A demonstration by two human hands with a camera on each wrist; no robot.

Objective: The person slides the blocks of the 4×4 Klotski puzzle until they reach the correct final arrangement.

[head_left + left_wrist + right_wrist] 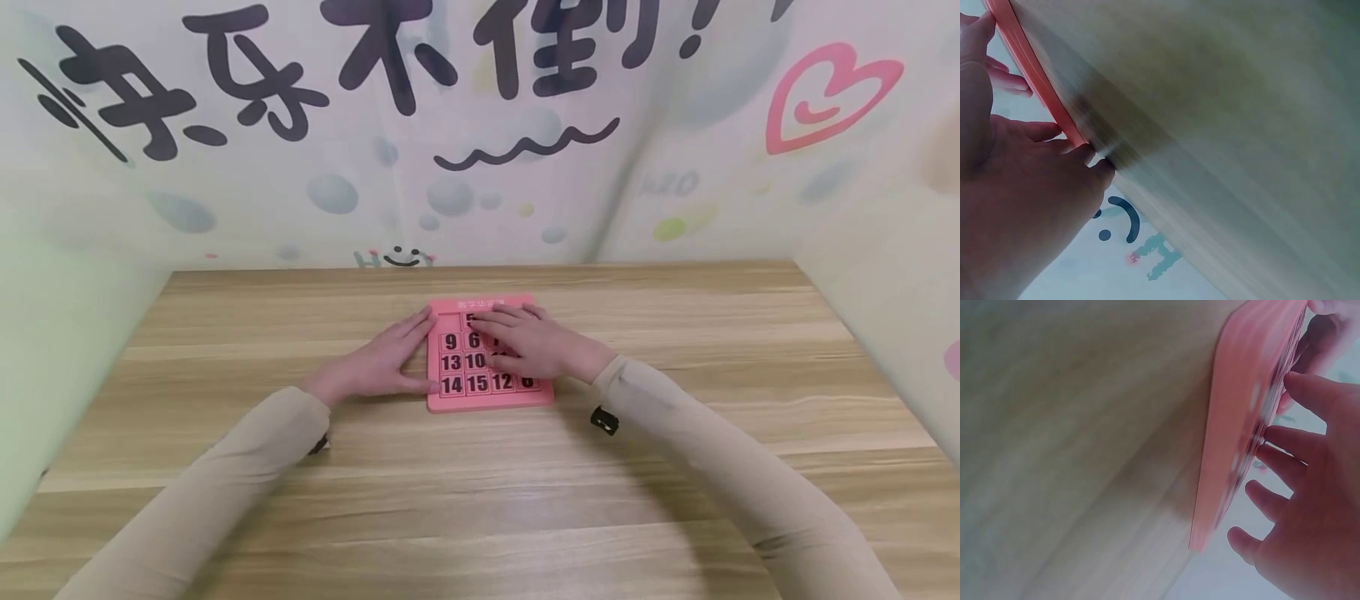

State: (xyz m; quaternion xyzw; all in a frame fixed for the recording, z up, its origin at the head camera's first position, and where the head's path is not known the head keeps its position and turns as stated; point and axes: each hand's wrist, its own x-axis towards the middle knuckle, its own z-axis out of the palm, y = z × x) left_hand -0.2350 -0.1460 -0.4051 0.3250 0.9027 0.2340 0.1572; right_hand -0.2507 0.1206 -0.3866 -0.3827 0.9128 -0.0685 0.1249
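A pink number slide puzzle point(491, 402) lies flat on the wooden table, its black-numbered tiles set in a raised frame. Its top-left slot shows bare pink, and the 9, 13 and 14 tiles run down the left column. Along the left edge, my left hand point(375, 360) touches the frame, thumb at the near end and fingers at the far corner. My right hand point(543, 343) reaches over the upper right tiles with its fingers extended, hiding several of them. In the right wrist view, the right index and middle fingertips point(1270, 432) are right at the tile face.
The wooden table point(480, 500) reaches back to a white wall covering point(480, 208) with large black characters and a pink heart. Pale side walls stand left and right. Dark wrist bands point(604, 421) show beneath both light sleeves.
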